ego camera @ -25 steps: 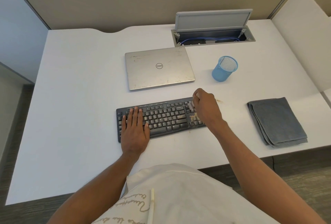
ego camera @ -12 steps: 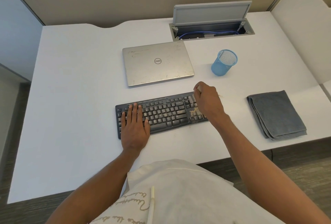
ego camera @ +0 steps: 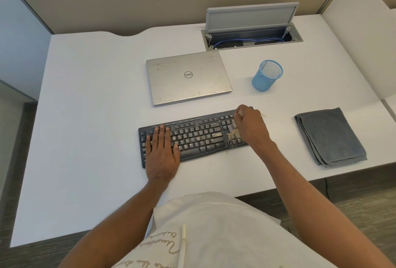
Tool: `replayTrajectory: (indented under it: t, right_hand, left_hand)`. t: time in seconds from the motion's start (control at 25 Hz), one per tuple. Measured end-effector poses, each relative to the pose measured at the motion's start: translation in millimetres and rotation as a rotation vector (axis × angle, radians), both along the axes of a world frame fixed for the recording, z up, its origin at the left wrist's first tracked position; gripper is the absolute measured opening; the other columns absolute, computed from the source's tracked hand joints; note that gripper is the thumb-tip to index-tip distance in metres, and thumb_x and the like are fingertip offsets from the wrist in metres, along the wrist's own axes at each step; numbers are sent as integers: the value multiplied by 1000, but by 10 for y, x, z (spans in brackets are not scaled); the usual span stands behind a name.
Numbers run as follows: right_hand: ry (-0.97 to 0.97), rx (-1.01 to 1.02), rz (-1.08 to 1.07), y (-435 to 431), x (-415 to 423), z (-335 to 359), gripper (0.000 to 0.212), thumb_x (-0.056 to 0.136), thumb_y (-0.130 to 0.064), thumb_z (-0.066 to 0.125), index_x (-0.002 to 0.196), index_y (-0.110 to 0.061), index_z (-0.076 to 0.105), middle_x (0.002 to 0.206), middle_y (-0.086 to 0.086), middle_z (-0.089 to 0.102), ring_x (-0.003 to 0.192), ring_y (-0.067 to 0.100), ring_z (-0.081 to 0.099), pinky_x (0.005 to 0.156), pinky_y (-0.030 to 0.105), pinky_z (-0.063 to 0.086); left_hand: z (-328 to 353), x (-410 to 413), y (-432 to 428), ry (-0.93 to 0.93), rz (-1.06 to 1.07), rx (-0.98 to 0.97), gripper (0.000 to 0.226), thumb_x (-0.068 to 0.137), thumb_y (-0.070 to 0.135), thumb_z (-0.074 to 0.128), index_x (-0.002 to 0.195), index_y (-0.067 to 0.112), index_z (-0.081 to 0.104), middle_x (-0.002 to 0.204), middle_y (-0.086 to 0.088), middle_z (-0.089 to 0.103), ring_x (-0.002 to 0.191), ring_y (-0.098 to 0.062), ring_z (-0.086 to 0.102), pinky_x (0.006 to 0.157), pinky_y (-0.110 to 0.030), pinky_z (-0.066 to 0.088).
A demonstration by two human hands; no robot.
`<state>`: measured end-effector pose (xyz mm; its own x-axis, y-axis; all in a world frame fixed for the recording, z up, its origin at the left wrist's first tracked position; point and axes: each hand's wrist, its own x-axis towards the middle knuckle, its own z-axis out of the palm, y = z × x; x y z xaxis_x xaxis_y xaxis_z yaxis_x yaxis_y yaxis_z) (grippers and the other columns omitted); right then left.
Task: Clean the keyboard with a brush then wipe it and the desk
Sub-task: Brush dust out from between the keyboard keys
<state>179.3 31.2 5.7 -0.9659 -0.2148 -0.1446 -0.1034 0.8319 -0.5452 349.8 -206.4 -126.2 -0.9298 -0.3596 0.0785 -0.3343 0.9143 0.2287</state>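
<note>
Honestly not much has changed over the last second: the keyboard sits in the same spot on the tabletop, straight in front of you, and the pile of tan crumbs is still stuck on the numpad end. Your right hand has barely shifted along the far right corner of the keys. It's mostly your head moving, not the work. So I'd say you're still early in the brushing step. That crumb patch hasn't budged, and a few bits lie on the tabletop just past your knuckles, so the wipe is a long way off

Pose-wise, your right hand is curled into a fist over the numpad's top corner, wrist angled in from the right. The grip is closed round what I take to be the brush. Only a greyish bit pokes out under the fingers, so I can't tell how the bristles sit on the keys. Your left hand lies flat, fingers straight, pressing on the left end of the keyboard and holding nothing

Further out: the folded grey cloth lies untouched, well to the right. The closed laptop and blue mesh cup sit behind the keyboard
</note>
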Motion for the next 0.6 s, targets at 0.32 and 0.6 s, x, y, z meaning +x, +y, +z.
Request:
replayTrajectory:
  t: [0.32,0.6]
  right_hand:
    - [9,-145,-75,15,-51,-4,19,101,-9,43,98,-7,61,87,14,68,70,22,55,59,32,45]
    - [2,-86,-49,97,-83,-6,18,99,-10,45,91,-9,61,82,10,67,72,25,60,62,38,50]
  left_hand:
    - [-8,2,-8,-8,-3,-5,66,109,40,21,165,7,31,173,-13,29,162,-29,22,132,-54,14]
    - [-19,3,-6,-10,-2,-5,66,110,41,21,165,7,31,173,-13,29,162,-28,22,132,-54,15]
